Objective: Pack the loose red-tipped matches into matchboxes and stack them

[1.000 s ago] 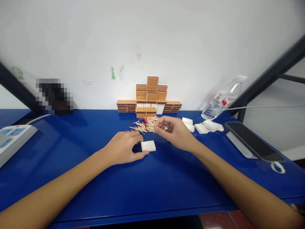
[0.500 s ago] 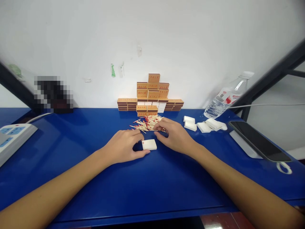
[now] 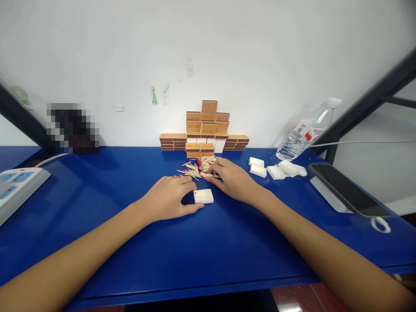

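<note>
My left hand point(image 3: 170, 196) curves around a white matchbox tray point(image 3: 204, 196), thumb along its near edge and fingers at the far left corner. A little red shows inside the tray's left end, too small to make out clearly. Just beyond lies a loose heap of red-tipped matches point(image 3: 195, 172). At the heap's right side my right hand point(image 3: 232, 180) has thumb and fingers drawn together on matches; how many they hold is hidden.
Orange matchboxes point(image 3: 208, 128) stand stacked against the wall behind the heap. Several white trays point(image 3: 258, 168) lie to the right, near a tilted water bottle point(image 3: 302, 134) and a phone point(image 3: 347, 188). A power strip point(image 3: 24, 186) sits at the left on the blue table point(image 3: 182, 255).
My right hand has shifted slightly left and its fingers have closed in on the matches. My left hand and the tray stay nearly in place.
</note>
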`<state>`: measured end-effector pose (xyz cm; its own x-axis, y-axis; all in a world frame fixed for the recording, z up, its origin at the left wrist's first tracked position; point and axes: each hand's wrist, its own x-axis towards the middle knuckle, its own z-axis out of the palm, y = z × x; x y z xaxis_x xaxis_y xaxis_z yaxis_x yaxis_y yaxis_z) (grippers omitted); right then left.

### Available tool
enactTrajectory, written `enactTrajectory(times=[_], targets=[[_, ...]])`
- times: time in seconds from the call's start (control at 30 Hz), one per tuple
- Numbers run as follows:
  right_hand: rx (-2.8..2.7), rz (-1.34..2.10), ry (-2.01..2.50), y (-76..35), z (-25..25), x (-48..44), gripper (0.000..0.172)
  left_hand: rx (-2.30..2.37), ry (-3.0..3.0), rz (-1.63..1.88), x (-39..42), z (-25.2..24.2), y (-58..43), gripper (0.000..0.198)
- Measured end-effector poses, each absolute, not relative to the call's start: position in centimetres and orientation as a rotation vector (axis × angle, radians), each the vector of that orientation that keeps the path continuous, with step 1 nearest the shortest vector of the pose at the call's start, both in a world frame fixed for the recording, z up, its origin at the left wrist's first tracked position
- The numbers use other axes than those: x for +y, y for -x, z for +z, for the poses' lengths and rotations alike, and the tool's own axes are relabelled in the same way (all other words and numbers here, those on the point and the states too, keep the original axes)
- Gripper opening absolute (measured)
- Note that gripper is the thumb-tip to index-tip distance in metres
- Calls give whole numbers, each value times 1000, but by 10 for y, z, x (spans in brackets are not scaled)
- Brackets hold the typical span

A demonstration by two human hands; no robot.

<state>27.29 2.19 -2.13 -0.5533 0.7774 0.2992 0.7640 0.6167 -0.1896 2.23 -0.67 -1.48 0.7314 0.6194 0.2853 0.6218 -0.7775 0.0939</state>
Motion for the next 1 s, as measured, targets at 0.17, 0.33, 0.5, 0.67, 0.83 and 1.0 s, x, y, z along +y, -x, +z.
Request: enactTrajectory(times=[0.17, 0.33, 0.5, 0.67, 0.83, 1.0], targets=[[-2517, 22, 1269, -272, -23, 24, 15, -1067, 2911, -450, -6, -14, -22, 37], [-2572, -71, 1287, -279, -23, 23, 14, -1112, 2900, -455, -5, -13, -21, 37], [-2583, -99, 1273, -283, -22, 23, 12, -1121, 2893, -464, -4, -13, -21, 36], [-2625, -84, 1288, -281, -24, 24, 10, -1112, 2889, -462, -4, -12, -22, 37], [-2653, -158, 1251, -282, -25, 25, 15, -1116, 2887, -462, -4, -12, -22, 37], [-2607, -205, 1188, -285, -15, 18, 16, -1146, 2890, -455, -4, -11, -22, 34]])
